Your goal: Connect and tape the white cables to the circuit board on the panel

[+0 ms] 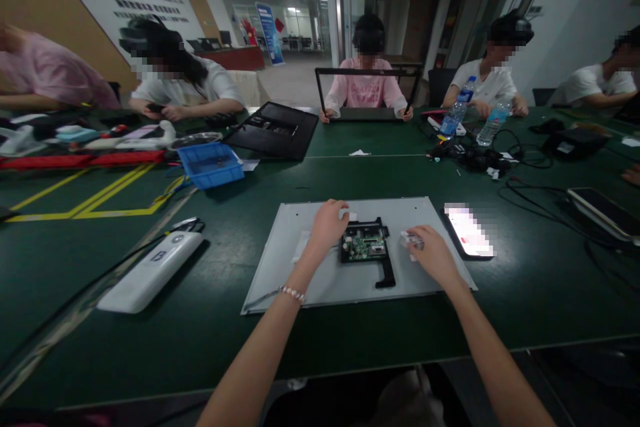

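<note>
A light grey flat panel (pixel 310 293) lies on the green table in front of me. On its middle sits a green circuit board (pixel 361 244) in a black bracket (pixel 386 273). My left hand (pixel 327 225) is over the panel at the board's left, fingers curled, with a bit of white by the fingertips; what they hold is unclear. My right hand (pixel 431 248) pinches a small whitish, partly see-through piece (pixel 411 239) above the panel, right of the board. A pale strip (pixel 301 247) lies on the panel beside my left wrist.
A phone with a lit screen (pixel 467 230) lies right of the panel. On the left are a white power bank (pixel 155 270) with a cable and a blue bin (pixel 210 163). Bottles (pixel 457 110) and cables stand farther right. Across the table a person holds a black frame (pixel 367 71).
</note>
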Demonstrator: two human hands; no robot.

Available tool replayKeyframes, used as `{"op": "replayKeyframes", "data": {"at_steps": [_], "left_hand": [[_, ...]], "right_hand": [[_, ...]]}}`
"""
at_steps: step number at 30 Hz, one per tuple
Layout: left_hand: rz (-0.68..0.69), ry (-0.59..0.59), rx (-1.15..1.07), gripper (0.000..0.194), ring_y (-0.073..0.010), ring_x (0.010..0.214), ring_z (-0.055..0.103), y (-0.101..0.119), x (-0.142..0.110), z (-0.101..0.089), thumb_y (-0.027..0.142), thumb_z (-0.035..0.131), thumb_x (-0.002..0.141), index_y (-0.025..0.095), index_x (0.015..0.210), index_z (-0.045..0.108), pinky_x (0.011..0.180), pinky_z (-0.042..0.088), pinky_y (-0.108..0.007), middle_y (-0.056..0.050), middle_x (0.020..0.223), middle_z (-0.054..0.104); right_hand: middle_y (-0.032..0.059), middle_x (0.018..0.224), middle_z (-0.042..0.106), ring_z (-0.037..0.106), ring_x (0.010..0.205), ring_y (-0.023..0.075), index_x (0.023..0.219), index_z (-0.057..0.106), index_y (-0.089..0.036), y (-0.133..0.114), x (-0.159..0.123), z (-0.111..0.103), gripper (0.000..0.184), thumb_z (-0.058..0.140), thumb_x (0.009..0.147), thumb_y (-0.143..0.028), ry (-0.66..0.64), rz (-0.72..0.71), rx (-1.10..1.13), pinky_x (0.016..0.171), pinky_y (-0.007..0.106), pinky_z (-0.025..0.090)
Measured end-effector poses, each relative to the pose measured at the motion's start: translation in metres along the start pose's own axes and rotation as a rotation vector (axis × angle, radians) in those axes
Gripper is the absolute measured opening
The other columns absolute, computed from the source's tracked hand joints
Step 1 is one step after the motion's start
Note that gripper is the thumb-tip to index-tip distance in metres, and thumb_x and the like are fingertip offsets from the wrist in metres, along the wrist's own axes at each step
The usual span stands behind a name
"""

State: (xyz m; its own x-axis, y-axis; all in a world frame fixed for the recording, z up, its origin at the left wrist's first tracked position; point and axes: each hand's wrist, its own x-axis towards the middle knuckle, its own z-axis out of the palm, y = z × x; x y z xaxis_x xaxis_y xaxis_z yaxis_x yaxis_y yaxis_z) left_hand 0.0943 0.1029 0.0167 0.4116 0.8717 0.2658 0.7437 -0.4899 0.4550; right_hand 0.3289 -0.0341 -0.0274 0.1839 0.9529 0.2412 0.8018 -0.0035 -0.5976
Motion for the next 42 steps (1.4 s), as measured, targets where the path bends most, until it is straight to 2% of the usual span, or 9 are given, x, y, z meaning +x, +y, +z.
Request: {"op": "replayKeyframes", "data": {"at_steps": [3,6,9,13,19,24,31,36,42], "left_hand": [[0.124,-0.042,-0.047,0.029,-0.0232,0.108,0.052,0.001,-0.028,-0.012,0.022,0.05,0.083,0.017,0.111,0.056,0.097,0.038,-0.037,-0.009,0.111,0.058],[0.198,-0.146,-0.114,0.049,-0.0233,0.12,0.045,-0.003,-0.049,-0.019,0.032,0.053,0.083,0.018,0.129,0.042,0.103,0.035,-0.037,-0.01,0.129,0.048],[0.212,-0.246,-0.139,0.068,-0.0258,0.131,0.033,-0.008,-0.058,-0.022,0.04,0.058,0.08,0.021,0.139,0.028,0.108,0.029,-0.04,-0.011,0.143,0.032],[0.226,-0.349,-0.154,0.082,-0.0294,0.135,0.026,-0.014,-0.06,-0.02,0.045,0.064,0.074,0.024,0.142,0.022,0.108,0.029,-0.046,-0.011,0.149,0.021],[0.214,-0.323,-0.172,0.093,-0.0317,0.135,0.025,-0.015,-0.063,-0.012,0.044,0.066,0.07,0.024,0.144,0.014,0.108,0.027,-0.047,-0.012,0.15,0.017],[0.225,-0.311,-0.199,0.094,-0.0313,0.135,0.024,-0.016,-0.065,-0.01,0.043,0.066,0.07,0.023,0.145,0.012,0.108,0.026,-0.047,-0.012,0.149,0.021],[0.225,-0.284,-0.218,0.096,-0.0326,0.133,0.027,-0.021,-0.067,-0.009,0.043,0.067,0.067,0.022,0.144,0.015,0.108,0.026,-0.048,-0.013,0.148,0.024],[0.245,-0.265,-0.23,0.097,-0.0325,0.133,0.029,-0.023,-0.067,-0.006,0.042,0.069,0.066,0.022,0.144,0.015,0.109,0.027,-0.048,-0.012,0.147,0.026],[0.253,-0.274,-0.231,0.102,-0.0344,0.132,0.028,-0.026,-0.065,-0.002,0.045,0.07,0.064,0.023,0.144,0.01,0.108,0.027,-0.051,-0.013,0.147,0.025]], "right_hand": [[0.008,0.106,0.058,0.056,0.095,0.0217,0.105,0.061,-0.021,-0.004,-0.002,0.002,0.027,0.051,0.081,-0.027,-0.04,-0.012,-0.017,0.085,0.034,0.043],[0.0075,0.104,0.058,0.058,0.085,0.0193,0.104,0.061,-0.021,-0.007,-0.002,0.006,0.026,0.05,0.082,-0.028,-0.05,-0.011,-0.014,0.079,0.032,0.045],[0.0069,0.101,0.059,0.059,0.078,0.0178,0.102,0.062,-0.021,-0.008,-0.002,0.009,0.024,0.049,0.083,-0.027,-0.034,-0.005,-0.022,0.076,0.031,0.045],[0.0069,0.101,0.058,0.059,0.079,0.0184,0.101,0.062,-0.021,-0.008,-0.002,0.009,0.023,0.049,0.084,-0.028,-0.002,0.001,-0.054,0.077,0.031,0.045],[0.0079,0.103,0.06,0.056,0.093,0.021,0.107,0.061,-0.021,-0.033,0.026,0.008,0.026,0.049,0.084,-0.026,-0.022,-0.129,-0.098,0.083,0.032,0.043],[0.0084,0.105,0.063,0.055,0.101,0.0208,0.102,0.064,-0.018,-0.065,0.077,0.032,0.023,0.051,0.084,-0.026,-0.163,-0.275,-0.091,0.089,0.03,0.04],[0.0109,0.097,0.067,0.061,0.09,0.0217,0.095,0.067,-0.015,-0.079,0.119,0.071,0.024,0.064,0.075,-0.028,-0.265,-0.132,-0.122,0.079,0.027,0.042],[0.0085,0.089,0.068,0.061,0.086,0.0192,0.082,0.068,-0.016,-0.081,0.126,0.081,0.012,0.064,0.071,-0.02,-0.266,-0.104,-0.117,0.075,0.024,0.042],[0.0044,0.084,0.069,0.062,0.077,0.0144,0.086,0.066,-0.018,-0.087,0.127,0.087,0.017,0.062,0.07,-0.012,-0.245,-0.073,-0.08,0.071,0.022,0.043]]}}
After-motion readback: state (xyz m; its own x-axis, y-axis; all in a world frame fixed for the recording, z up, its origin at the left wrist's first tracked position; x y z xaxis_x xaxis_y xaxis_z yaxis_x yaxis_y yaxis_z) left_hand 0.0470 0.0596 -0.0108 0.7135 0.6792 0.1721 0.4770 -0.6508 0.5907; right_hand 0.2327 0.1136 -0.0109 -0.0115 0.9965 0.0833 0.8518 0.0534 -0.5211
